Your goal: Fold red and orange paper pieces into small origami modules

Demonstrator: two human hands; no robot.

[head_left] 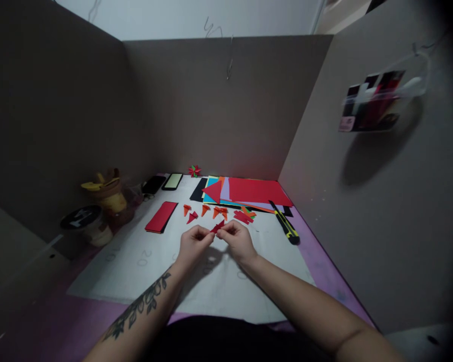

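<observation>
Between the fingertips of both hands is a small red folded paper piece (218,227), held above the white sheet. My left hand (194,244) pinches its left end. On the other end, my right hand (238,242) is closed with thumb and fingers together. Just beyond the hands lie several orange folded paper pieces (205,209) and a red folded piece (192,217). Past my right hand sit flat red paper strips (243,217), partly over orange and green ones. The fingers cover part of the held paper.
A stack of red paper strips (161,217) lies left. Coloured sheets (254,191) are piled at the back, with a black-and-yellow utility knife (287,226) to the right. A phone (172,181), a paper flower (194,171) and a lidded tub (88,223) stand farther off. Grey panels (226,105) enclose the table.
</observation>
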